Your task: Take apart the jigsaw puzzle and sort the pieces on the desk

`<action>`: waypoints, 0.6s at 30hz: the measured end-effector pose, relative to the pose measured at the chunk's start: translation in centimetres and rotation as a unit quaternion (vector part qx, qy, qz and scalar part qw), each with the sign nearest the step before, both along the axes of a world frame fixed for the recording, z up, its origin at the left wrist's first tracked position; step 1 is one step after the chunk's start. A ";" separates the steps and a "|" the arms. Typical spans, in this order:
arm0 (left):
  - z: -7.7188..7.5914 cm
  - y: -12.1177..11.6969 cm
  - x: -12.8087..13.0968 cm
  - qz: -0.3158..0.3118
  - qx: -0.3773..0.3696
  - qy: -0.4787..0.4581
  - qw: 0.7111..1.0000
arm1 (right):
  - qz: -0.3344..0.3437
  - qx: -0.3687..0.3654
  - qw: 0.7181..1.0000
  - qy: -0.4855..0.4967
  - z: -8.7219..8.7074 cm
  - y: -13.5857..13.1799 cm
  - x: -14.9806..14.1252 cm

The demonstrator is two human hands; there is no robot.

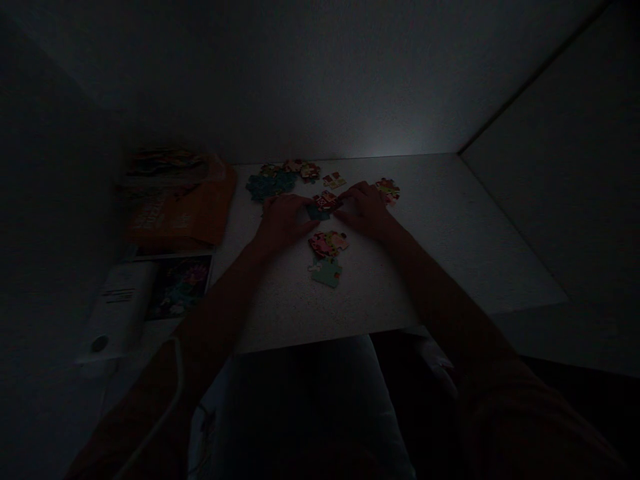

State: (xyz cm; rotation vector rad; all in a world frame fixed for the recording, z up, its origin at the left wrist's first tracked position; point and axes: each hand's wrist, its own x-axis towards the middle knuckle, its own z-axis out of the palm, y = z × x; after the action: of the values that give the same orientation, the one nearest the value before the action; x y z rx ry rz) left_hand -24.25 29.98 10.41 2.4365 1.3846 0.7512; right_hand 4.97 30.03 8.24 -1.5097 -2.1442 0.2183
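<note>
My left hand [284,219] and my right hand [366,212] meet over a small group of jigsaw puzzle pieces [327,201], dark red with white marks. Fingers and thumbs of both hands press on its two sides. A teal puzzle piece [318,214] lies along the lower left edge of that group, by my left thumb. Nearer to me sit pink and yellow puzzle pieces [327,244], with a pale green puzzle piece [327,273] just below them. Some fingertips are hard to make out in the dim light.
Behind my left hand are a heap of teal puzzle pieces [271,185] and some multicoloured ones [304,169]. Pale pieces [334,180] lie at the back, and another pile [389,190] is beyond my right hand. An orange bag [205,212] and a flower picture [181,285] are at left.
</note>
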 end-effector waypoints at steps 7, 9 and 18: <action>0.3 0.1 -0.1 -0.009 0.003 -0.014 1.000 | 0.023 0.004 1.000 0.005 0.5 -0.1 0.1; 0.6 0.1 -0.1 -0.022 0.010 -0.015 1.000 | 0.033 0.007 0.999 -0.012 0.7 -0.4 -0.1; 0.9 0.5 -0.4 0.033 -0.023 -0.098 0.994 | 0.015 0.009 1.000 -0.001 0.6 0.0 0.2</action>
State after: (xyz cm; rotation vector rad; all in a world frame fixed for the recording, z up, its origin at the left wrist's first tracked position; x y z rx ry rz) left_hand -24.68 30.47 11.28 2.2237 1.3940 0.9349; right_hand 5.18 30.00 8.80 -1.4684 -2.1656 0.2067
